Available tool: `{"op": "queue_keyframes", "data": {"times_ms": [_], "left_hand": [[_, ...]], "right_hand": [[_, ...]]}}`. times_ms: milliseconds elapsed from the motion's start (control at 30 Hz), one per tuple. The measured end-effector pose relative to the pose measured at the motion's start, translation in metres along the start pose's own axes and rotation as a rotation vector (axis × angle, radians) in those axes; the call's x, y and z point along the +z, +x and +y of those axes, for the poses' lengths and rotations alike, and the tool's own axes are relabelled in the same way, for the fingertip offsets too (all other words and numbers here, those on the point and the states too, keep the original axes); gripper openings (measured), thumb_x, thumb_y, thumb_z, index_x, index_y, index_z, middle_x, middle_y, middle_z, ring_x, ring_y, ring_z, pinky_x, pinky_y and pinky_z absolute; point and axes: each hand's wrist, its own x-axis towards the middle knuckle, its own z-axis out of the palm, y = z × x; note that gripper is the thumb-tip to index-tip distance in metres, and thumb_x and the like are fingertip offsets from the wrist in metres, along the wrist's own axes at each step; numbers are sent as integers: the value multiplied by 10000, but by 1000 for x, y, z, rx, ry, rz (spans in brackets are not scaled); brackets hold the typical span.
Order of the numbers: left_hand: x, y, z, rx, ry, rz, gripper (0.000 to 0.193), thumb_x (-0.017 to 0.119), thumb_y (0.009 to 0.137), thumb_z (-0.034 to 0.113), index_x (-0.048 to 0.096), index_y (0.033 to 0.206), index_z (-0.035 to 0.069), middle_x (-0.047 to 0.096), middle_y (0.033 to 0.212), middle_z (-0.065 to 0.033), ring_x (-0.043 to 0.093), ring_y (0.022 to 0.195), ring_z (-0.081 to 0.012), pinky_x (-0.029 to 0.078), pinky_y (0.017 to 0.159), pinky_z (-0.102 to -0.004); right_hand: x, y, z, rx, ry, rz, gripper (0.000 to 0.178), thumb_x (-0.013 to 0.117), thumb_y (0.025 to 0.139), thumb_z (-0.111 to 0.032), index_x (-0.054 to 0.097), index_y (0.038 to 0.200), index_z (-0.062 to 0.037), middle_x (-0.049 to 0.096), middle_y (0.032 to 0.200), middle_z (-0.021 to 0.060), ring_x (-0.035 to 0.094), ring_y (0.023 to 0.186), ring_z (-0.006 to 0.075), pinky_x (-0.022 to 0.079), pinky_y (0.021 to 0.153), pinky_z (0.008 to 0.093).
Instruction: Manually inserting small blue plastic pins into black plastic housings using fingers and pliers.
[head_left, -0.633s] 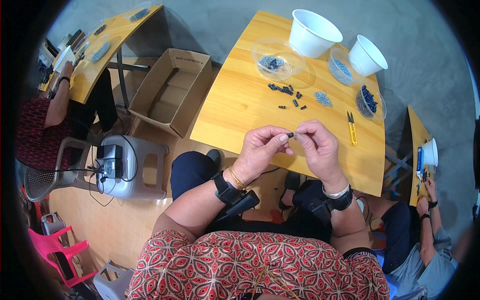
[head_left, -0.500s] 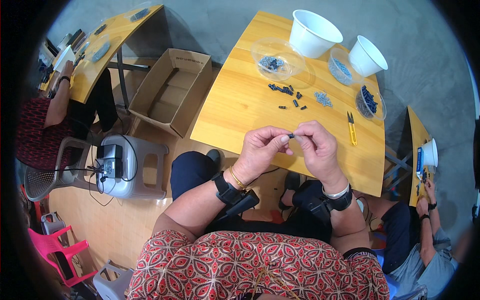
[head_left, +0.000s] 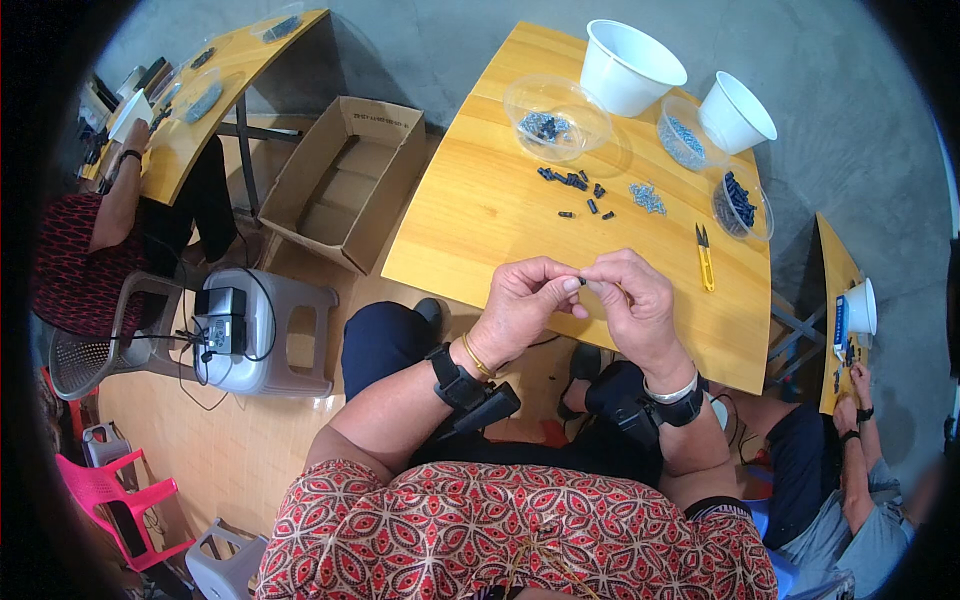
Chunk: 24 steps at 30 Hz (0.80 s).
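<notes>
Over the near edge of the wooden table, my left hand (head_left: 528, 303) and my right hand (head_left: 637, 304) meet fingertip to fingertip. Both are closed in a pinch on a small black cylindrical piece (head_left: 582, 281), mostly covered by the fingers. Beyond them lie several loose black cylindrical pieces (head_left: 566, 179) and a small heap of silvery metal pieces (head_left: 648, 198), which look like screws. To the right of my hands rests a pair of yellow-handled thread snips (head_left: 706, 261), its dark blades pointing away from me.
Along the table's (head_left: 450, 228) far side stand a clear bowl (head_left: 515, 97) with mixed small parts, a large white tub (head_left: 630, 65), a smaller white tub (head_left: 740, 110), and clear bowls of metal and black pieces. An open cardboard box (head_left: 385, 200) sits on the floor at left. Other people work at both sides.
My fingertips have closed further over the black piece, so less of it shows. The right hand has tilted and dropped slightly; the left has barely moved.
</notes>
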Motion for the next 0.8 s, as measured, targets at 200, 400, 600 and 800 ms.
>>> {"op": "queue_keyframes", "data": {"times_ms": [200,400,600,800], "left_hand": [[4,0,2,-16,-120,47,92,548,853,47,609,877,-17,582,729,-39,574,637,-105,515,610,-237],[2,-1,2,-20,4,82,87,571,850,80,611,885,11,598,744,-32,554,661,-82,503,631,-232],[-3,-2,2,-41,-44,90,81,579,843,73,613,871,5,599,735,-38,558,641,-90,506,617,-237],[-5,0,11,-41,-32,140,94,574,845,69,611,890,-4,589,725,-41,561,631,-107,525,626,-268]], "right_hand": [[-2,-11,5,117,-17,38,308,578,806,-81,539,1102,-6,567,911,153,563,816,255,453,705,310],[5,-13,-3,-160,-414,-131,566,508,843,-374,424,1230,30,481,1092,207,469,974,351,383,861,404],[8,-9,8,-139,-304,-125,452,535,846,-269,463,1188,17,524,1016,194,512,902,344,418,800,393],[2,34,49,64,-311,-50,195,539,781,-29,547,976,-16,571,815,172,578,712,312,459,635,367]]}}
